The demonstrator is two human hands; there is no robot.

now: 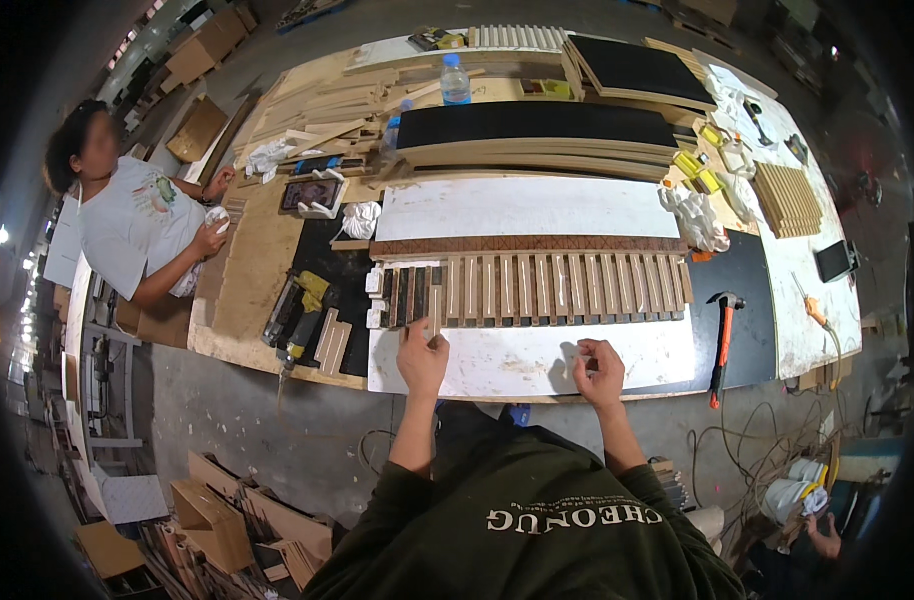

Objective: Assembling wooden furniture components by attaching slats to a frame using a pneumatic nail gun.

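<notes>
My left hand (422,358) is closed at the near end of a narrow wooden strip (436,302), which lies at the left of a long row of strips (562,288). Several of these strips carry a pale line, perhaps glue, along their length. Dark slots (402,284) show to the left of the held strip. Over the white board (497,362), my right hand (600,375) has loosely bent fingers, apart from the thumb, with nothing visible in them. A brown wooden bar (527,245) runs along the row's far side.
A nail gun (299,308) lies left of the row, beside small grooved blocks (333,342). To the right rests a hammer (723,348) with an orange handle. Black-topped boards (537,124) are stacked behind, near a water bottle (455,82). Another person (147,215) is at the left edge.
</notes>
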